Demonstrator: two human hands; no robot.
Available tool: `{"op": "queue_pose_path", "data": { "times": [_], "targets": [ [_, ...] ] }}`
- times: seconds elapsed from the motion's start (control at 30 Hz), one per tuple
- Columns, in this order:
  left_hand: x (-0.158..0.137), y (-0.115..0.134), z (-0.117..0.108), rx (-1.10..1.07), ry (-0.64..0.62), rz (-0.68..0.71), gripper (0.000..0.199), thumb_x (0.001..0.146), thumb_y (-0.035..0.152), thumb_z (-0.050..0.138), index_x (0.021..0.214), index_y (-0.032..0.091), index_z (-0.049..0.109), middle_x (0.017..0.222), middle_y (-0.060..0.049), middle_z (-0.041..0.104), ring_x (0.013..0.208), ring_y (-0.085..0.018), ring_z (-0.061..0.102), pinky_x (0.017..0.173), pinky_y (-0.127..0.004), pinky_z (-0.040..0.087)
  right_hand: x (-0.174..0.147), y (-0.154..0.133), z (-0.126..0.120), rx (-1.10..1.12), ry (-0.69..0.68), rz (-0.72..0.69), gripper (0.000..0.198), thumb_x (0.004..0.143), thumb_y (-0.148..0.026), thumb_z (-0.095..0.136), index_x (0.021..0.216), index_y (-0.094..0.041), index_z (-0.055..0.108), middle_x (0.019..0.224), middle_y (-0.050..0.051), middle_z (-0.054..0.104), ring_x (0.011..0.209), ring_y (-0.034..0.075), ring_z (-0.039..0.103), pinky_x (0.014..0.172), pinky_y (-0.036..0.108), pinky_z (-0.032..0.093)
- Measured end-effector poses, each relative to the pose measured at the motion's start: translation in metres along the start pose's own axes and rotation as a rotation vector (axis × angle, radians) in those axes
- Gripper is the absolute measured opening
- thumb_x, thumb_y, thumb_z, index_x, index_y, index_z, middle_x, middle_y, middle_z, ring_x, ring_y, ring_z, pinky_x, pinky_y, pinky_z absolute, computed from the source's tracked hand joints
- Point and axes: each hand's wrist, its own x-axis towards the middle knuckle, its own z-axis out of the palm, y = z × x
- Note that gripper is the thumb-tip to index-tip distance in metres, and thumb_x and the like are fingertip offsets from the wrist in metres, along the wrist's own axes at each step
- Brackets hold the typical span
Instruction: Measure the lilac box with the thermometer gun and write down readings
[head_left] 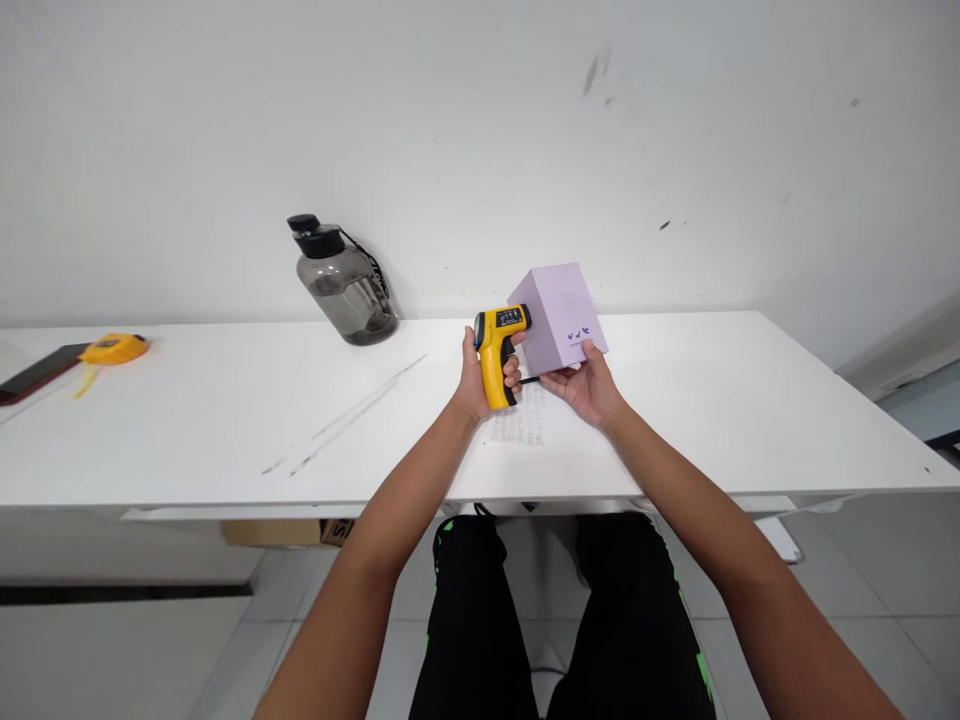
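My left hand (474, 378) is wrapped round a yellow and black infrared thermometer (493, 362), its fingers curled about the handle. The thermometer lies over on its side, and dark buttons or a label show on its upper part. With my right hand (591, 388) I grip the lower edge of a lilac box (564, 318), thumb on its front face and fingers underneath. The box is tilted and has small purple marks near its bottom edge. The thermometer's black end overlaps the box's left side; whether they touch I cannot tell.
Both hands are over a white table (697, 430) against a white wall. A grey water bottle (346, 290) with a black lid leans at the back left. Farther left are a yellow tape measure (114, 348) and a dark flat object (39, 372). A cardboard box (270, 533) sits below the table.
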Motion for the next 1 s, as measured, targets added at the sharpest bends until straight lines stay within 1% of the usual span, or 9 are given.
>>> {"op": "queue_pose_path", "data": {
  "times": [0.17, 0.33, 0.5, 0.8, 1.0],
  "targets": [
    [0.001, 0.001, -0.002, 0.005, -0.012, -0.011, 0.094, 0.089, 0.086, 0.013, 0.110, 0.015, 0.071, 0.051, 0.002, 0.049, 0.039, -0.013, 0.046, 0.041, -0.026, 0.043, 0.003, 0.000, -0.001, -0.024, -0.001, 0.020, 0.062, 0.077, -0.059, 0.077, 0.125, -0.028, 0.053, 0.106, 0.008, 0.066, 0.103, 0.024, 0.068, 0.090, 0.039, 0.064],
    [0.000, 0.003, 0.000, -0.009, 0.044, -0.024, 0.095, 0.088, 0.086, 0.012, 0.107, 0.016, 0.072, 0.049, 0.002, 0.047, 0.038, -0.014, 0.045, 0.041, -0.027, 0.043, 0.008, 0.001, -0.003, -0.069, -0.024, 0.039, 0.064, 0.077, -0.063, 0.075, 0.126, -0.029, 0.052, 0.105, 0.008, 0.067, 0.099, 0.024, 0.069, 0.095, 0.044, 0.061],
    [0.000, 0.004, 0.001, -0.019, 0.057, -0.035, 0.094, 0.088, 0.086, 0.012, 0.107, 0.017, 0.072, 0.049, 0.003, 0.044, 0.039, -0.014, 0.045, 0.042, -0.026, 0.042, 0.011, 0.003, -0.005, -0.106, -0.015, 0.064, 0.065, 0.075, -0.066, 0.075, 0.124, -0.029, 0.053, 0.106, 0.008, 0.069, 0.100, 0.026, 0.070, 0.096, 0.045, 0.059],
    [-0.001, 0.004, 0.003, -0.035, 0.084, -0.038, 0.091, 0.089, 0.086, 0.016, 0.107, 0.016, 0.072, 0.047, 0.004, 0.042, 0.037, -0.013, 0.043, 0.041, -0.026, 0.041, 0.010, 0.003, -0.004, -0.088, -0.022, 0.054, 0.068, 0.072, -0.064, 0.077, 0.125, -0.029, 0.052, 0.106, 0.008, 0.068, 0.104, 0.027, 0.069, 0.102, 0.046, 0.055],
    [-0.001, 0.005, 0.003, -0.020, 0.073, -0.037, 0.093, 0.089, 0.086, 0.013, 0.106, 0.017, 0.072, 0.047, 0.004, 0.042, 0.037, -0.014, 0.043, 0.041, -0.026, 0.041, 0.008, 0.001, -0.004, -0.104, -0.027, 0.063, 0.068, 0.072, -0.065, 0.076, 0.125, -0.028, 0.053, 0.109, 0.010, 0.068, 0.105, 0.028, 0.069, 0.102, 0.049, 0.054]
  ]
}}
